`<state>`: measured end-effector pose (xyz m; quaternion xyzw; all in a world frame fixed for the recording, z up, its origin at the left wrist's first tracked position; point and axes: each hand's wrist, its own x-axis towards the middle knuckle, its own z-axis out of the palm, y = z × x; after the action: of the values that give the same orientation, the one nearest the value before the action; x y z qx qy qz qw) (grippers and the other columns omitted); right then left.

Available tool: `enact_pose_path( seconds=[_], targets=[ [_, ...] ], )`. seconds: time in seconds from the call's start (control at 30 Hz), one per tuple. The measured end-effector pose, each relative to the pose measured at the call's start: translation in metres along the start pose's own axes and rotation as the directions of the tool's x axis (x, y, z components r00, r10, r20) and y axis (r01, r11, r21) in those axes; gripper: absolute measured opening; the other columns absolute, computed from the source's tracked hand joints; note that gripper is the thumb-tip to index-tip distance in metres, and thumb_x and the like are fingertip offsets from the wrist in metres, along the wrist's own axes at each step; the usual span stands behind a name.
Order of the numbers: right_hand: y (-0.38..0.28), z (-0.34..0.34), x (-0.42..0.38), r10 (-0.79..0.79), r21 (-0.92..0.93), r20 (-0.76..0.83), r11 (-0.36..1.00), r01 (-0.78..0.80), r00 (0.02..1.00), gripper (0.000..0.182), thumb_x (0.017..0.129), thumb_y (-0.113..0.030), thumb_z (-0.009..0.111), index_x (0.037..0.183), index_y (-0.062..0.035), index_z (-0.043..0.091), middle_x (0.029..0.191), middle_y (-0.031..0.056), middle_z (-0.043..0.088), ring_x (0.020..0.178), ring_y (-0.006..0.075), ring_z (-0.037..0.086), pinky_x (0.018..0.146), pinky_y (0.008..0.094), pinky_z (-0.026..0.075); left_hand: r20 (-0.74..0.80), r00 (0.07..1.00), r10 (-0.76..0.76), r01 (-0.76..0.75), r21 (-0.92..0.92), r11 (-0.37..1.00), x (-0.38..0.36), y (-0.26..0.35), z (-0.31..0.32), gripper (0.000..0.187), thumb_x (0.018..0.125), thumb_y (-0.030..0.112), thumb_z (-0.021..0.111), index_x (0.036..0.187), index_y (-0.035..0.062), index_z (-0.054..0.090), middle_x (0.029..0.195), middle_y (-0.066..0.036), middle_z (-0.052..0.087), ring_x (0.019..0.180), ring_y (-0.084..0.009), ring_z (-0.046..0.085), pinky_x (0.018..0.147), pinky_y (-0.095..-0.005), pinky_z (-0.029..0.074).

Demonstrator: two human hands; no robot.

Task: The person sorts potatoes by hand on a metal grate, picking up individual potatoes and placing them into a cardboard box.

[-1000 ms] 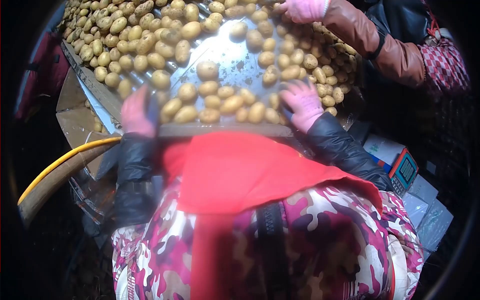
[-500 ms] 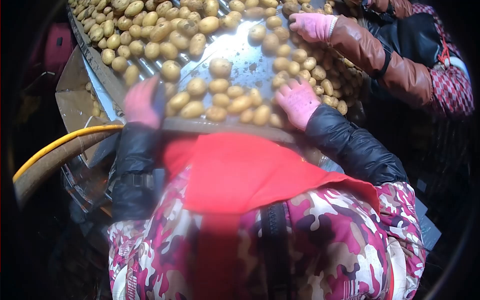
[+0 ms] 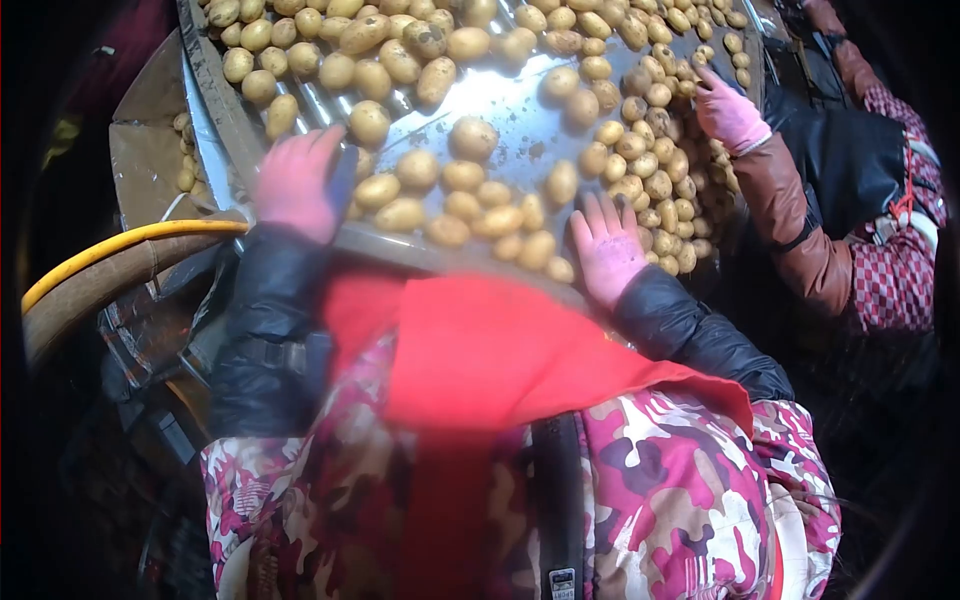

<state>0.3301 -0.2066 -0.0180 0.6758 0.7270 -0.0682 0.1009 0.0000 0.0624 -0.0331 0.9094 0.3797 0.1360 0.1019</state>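
My left hand (image 3: 298, 185), in a pink glove, is over the left side of the metal table (image 3: 395, 247). Its fingers stretch forward beside the potatoes, with a dark patch on the inner side; nothing shows in its grasp. My right hand (image 3: 608, 250), also pink-gloved, lies at the table's front edge with fingers extended and apart. Between both hands sits a loose group of yellow potatoes (image 3: 463, 206). Just past my right fingertips begins a dense heap of potatoes (image 3: 657, 184).
Across the back lie many potatoes (image 3: 365, 35) on metal rollers. At right, another person's pink-gloved hand (image 3: 730, 112) touches the heap. A cardboard box (image 3: 150, 160) with potatoes stands at left, near a yellow hose (image 3: 130, 240). A red cloth (image 3: 490, 345) covers my front.
The view has turned, shifting the table rightward. My right hand's fingers have straightened and spread. The other person's hand has moved to the right and lower along the heap.
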Motion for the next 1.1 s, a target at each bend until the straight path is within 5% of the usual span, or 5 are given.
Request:
enact_pose_path(
  seconds=[0.4,0.8,0.9,1.0,1.1],
  targets=[
    [-0.016,-0.040,0.051,0.174,0.026,0.359,0.980,-0.196,0.917,0.065,0.082,-0.009,0.062,0.143,0.0059,0.047,0.153,0.0289,0.042,0.145,0.0471,0.038,0.119,0.0649,0.027,-0.045,0.999,-0.021,0.015,-0.118,0.993,-0.002,0.004,-0.013,0.036,0.095,0.025,0.072,0.126,0.0073,0.070,0.115,-0.015,0.072,0.109,-0.0358,0.065,0.100,-0.0467,0.049],
    [-0.065,-0.012,0.205,0.130,0.192,-0.279,0.978,-0.077,0.951,0.069,0.086,-0.032,0.064,0.147,-0.0019,0.052,0.151,0.0288,0.042,0.148,0.0479,0.032,0.120,0.0740,0.016,-0.060,0.997,-0.045,0.039,-0.098,0.994,0.002,0.001,-0.016,0.036,0.094,0.023,0.073,0.127,0.0089,0.071,0.117,-0.012,0.072,0.112,-0.0337,0.066,0.103,-0.0468,0.048],
    [-0.037,0.004,0.265,0.118,0.324,-0.292,0.946,-0.018,0.949,0.061,0.090,-0.036,0.066,0.144,-0.0111,0.057,0.148,0.0247,0.048,0.143,0.0394,0.045,0.115,0.0570,0.038,-0.101,0.995,-0.026,0.011,-0.145,0.989,0.000,-0.001,-0.019,0.036,0.093,0.021,0.074,0.127,0.0085,0.071,0.115,-0.012,0.073,0.110,-0.0334,0.067,0.103,-0.0467,0.050],
    [-0.026,-0.073,0.318,0.091,0.097,0.164,0.989,-0.108,0.982,0.048,0.095,-0.035,0.066,0.139,-0.0150,0.064,0.128,0.0177,0.068,0.121,0.0337,0.067,0.098,0.0417,0.056,-0.139,0.990,-0.013,-0.004,-0.122,0.993,0.000,-0.003,-0.012,0.036,0.094,0.020,0.074,0.127,0.0085,0.071,0.114,-0.012,0.073,0.110,-0.0329,0.067,0.103,-0.0462,0.050],
    [-0.003,-0.101,0.318,0.135,0.434,0.097,0.886,-0.164,0.986,0.023,0.097,-0.018,0.065,0.110,0.0003,0.071,0.106,0.0244,0.074,0.102,0.0383,0.072,0.089,0.0453,0.056,-0.099,0.995,-0.034,0.021,-0.132,0.991,0.000,-0.003,-0.015,0.035,0.094,0.020,0.074,0.127,0.0102,0.071,0.115,-0.012,0.073,0.111,-0.0332,0.067,0.103,-0.0462,0.050]
  ],
)
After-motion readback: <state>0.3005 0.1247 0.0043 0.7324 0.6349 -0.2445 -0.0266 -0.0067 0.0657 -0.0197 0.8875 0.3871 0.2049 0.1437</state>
